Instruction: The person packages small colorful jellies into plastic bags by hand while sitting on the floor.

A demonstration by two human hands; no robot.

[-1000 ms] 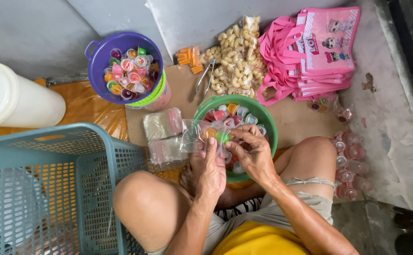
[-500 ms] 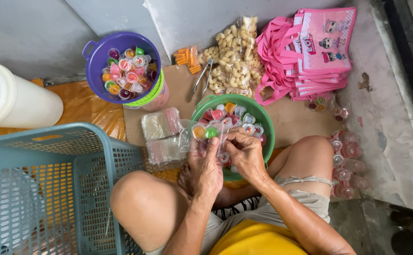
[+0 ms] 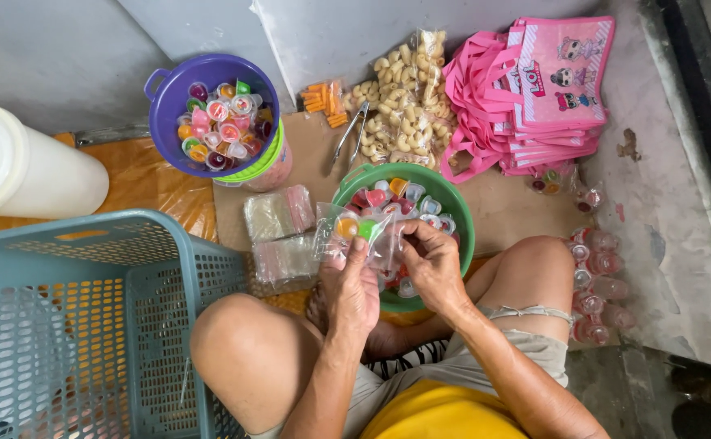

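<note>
While both hands work over the round green plastic bowl (image 3: 459, 213) of small jelly cups, the left hand (image 3: 354, 294) pinches a small clear plastic bag (image 3: 357, 234) that already holds an orange and a green cup. The bag stands up from its fingertips, its open mouth turned rightward toward the right hand (image 3: 433, 262), which is closed on the bag's other edge just beside it. Both hands touch the bag; the left carries it from below. Left of the left hand lie stacked clear bags (image 3: 278, 215); beyond them sits a purple bowl of cups (image 3: 169, 110), well apart.
</note>
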